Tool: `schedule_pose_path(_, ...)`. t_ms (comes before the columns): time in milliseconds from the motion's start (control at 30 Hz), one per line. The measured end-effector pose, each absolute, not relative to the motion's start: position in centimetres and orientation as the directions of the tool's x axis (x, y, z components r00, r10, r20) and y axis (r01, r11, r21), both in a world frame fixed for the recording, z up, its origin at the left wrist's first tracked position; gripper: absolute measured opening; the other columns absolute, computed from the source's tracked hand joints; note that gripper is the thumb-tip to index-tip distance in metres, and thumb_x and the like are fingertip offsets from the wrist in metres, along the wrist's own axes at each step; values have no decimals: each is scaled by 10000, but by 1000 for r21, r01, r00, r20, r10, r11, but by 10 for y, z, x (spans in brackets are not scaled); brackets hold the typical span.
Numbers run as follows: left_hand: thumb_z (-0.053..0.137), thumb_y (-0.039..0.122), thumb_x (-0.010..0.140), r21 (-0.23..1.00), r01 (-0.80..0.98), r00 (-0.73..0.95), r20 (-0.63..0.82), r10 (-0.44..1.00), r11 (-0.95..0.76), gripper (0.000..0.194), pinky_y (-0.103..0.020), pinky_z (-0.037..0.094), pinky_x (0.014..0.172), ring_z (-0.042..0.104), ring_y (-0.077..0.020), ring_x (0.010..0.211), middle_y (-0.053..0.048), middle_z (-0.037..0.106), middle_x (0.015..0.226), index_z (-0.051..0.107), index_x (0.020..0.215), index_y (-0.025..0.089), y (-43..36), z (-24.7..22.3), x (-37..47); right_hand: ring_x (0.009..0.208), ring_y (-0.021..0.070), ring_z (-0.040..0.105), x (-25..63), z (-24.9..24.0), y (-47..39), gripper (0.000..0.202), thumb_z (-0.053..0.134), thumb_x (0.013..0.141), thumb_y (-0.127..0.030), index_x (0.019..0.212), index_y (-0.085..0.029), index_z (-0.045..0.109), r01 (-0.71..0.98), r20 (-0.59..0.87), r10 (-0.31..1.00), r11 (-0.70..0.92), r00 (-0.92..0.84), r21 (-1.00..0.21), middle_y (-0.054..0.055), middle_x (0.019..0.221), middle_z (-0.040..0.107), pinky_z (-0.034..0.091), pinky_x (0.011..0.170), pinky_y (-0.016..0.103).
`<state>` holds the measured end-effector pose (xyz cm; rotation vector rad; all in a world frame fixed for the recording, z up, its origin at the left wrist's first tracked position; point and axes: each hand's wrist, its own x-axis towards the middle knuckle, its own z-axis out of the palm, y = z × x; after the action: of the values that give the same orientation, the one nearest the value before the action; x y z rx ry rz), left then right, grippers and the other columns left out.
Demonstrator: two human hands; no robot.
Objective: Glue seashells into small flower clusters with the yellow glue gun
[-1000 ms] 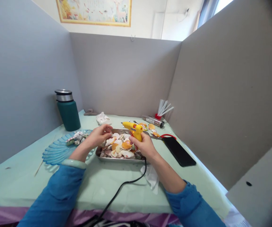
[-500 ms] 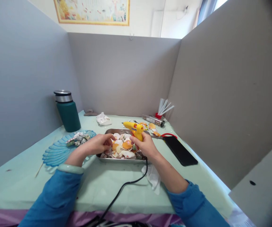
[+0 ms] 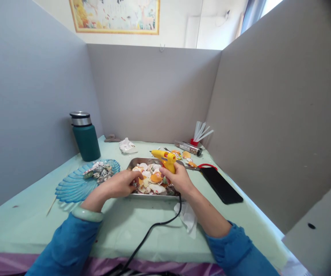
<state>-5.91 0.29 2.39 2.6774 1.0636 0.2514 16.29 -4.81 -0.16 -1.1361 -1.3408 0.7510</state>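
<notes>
A yellow hot glue gun (image 3: pixel 167 160) is gripped in my right hand (image 3: pixel 180 179), its nozzle pointing left above the metal tray (image 3: pixel 153 197). Its black cord (image 3: pixel 153 227) runs down over the front of the table. Seashells (image 3: pixel 155 177), white, orange and brown, fill the tray. At the tray's left end, my left hand (image 3: pixel 122 183) dips among the shells with thumb and fingers curled together. What sits between those fingertips is too small and hidden to name.
Left stand a blue shell-shaped plate (image 3: pixel 71 186) bearing small shells and a green bottle (image 3: pixel 87 142). Right lie a black phone (image 3: pixel 222 186), red-handled scissors (image 3: pixel 208 166), a clear tube (image 3: pixel 188 147) and glue sticks (image 3: pixel 202 131) in a red holder. White tissue (image 3: pixel 188 218) lies near my right wrist. Grey partitions (image 3: pixel 153 92) enclose the table.
My left fingers have drawn closer together at the tray's left end and moved slightly right. The right hand keeps the glue gun over the tray. The whole view has shifted slightly.
</notes>
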Motion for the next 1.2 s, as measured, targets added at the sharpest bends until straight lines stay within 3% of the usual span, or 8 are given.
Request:
schedule_pose_path(167,501,178,688,357,621,696,158,700,-698,429,-240,409,639,584,-158,718,-18,647,827,565,1111,213,8,23,-58,528,115,495,162,1,-50,330,647,736,-393,938,-134,616,168,333,933,309,139,-936,-6,648,607,388,486,222)
schedule_pose_path(333,500,224,717,455,573,684,194,704,-682,378,-243,425,675,597,-155,753,-19,665,870,560,1090,203,11,30,-47,541,119,509,163,3,-50,333,648,734,-391,939,-131,613,181,335,933,310,132,-933,-5,654,609,392,496,223)
schedule_pose_path(600,487,131,649,414,554,731,173,660,-723,476,-228,424,661,607,-158,794,-13,679,913,547,1116,204,14,35,-23,512,103,480,162,2,-51,318,639,750,-385,943,-133,611,161,355,924,333,144,-929,-19,639,593,377,485,218)
schedule_pose_path(767,528,183,683,355,597,660,292,692,-720,281,-264,422,713,597,-187,835,-28,679,885,599,954,196,15,20,-17,468,92,443,162,1,-49,319,650,734,-397,913,-138,600,114,342,915,324,213,-939,-29,607,573,357,453,217)
schedule_pose_path(1000,544,201,729,193,687,660,239,713,-701,161,-285,385,675,595,-216,801,-64,668,839,622,870,194,11,6,-8,425,85,419,164,2,-47,327,647,725,-407,913,-145,597,61,329,899,326,289,-943,-43,579,551,340,419,218)
schedule_pose_path(1200,490,125,705,344,671,620,226,752,-657,273,-262,394,662,599,-187,766,-42,678,823,605,946,184,13,12,-11,423,73,408,166,2,-48,338,649,730,-393,931,-124,608,46,347,890,349,296,-936,-41,582,538,324,407,205)
